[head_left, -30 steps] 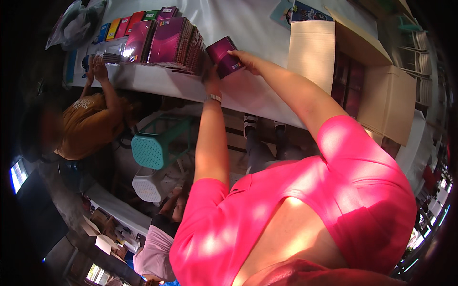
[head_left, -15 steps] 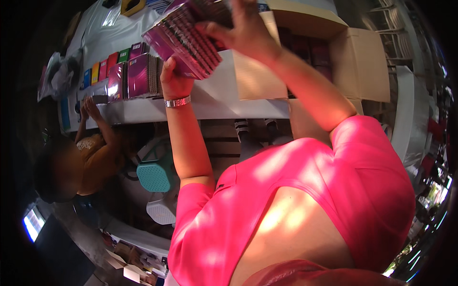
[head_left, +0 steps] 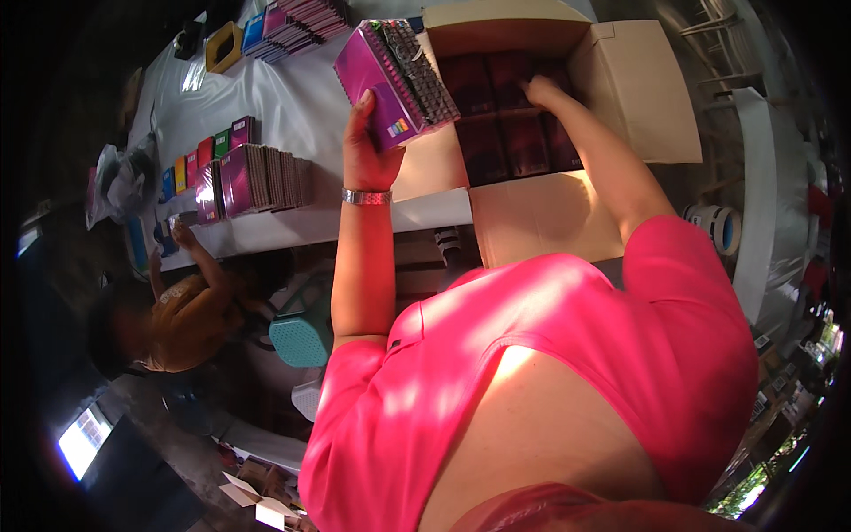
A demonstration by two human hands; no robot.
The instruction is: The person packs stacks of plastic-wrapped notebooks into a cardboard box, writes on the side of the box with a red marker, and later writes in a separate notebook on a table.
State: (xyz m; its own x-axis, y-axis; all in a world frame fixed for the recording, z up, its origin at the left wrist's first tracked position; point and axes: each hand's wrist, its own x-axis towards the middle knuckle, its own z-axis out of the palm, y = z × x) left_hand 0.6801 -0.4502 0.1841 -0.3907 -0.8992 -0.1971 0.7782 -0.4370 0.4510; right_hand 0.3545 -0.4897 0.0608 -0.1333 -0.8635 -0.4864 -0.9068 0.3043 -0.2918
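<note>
Head view: left hand (head_left: 370, 155) raised at about 12 o'clock, fingers closed round the lower edge of a stack of purple spiral notebooks (head_left: 396, 82), thumb on the near cover; stack tilted, spiral bindings facing up and right. Metal bracelet (head_left: 366, 197) on that wrist.

Right hand (head_left: 541, 91) at 1 o'clock, reaching into an open cardboard box (head_left: 634, 84); fingers spread flat on the dark maroon notebooks (head_left: 514, 133) packed inside, gripping nothing that shows. Box flaps folded out, one flap lying toward the person over the white surface (head_left: 292, 102).

On the surface at 10 o'clock, a row of notebooks standing on edge (head_left: 261, 180), purple ones nearest, coloured ones further left. More stacked notebooks (head_left: 301, 19) at 11 o'clock, beside a yellow box (head_left: 222, 46).

Another person in an orange top (head_left: 182, 321) at 8 o'clock, below the surface edge, one hand up to it. Teal stool (head_left: 303, 330) just beside them. Roll of tape (head_left: 716, 226) at 3 o'clock
</note>
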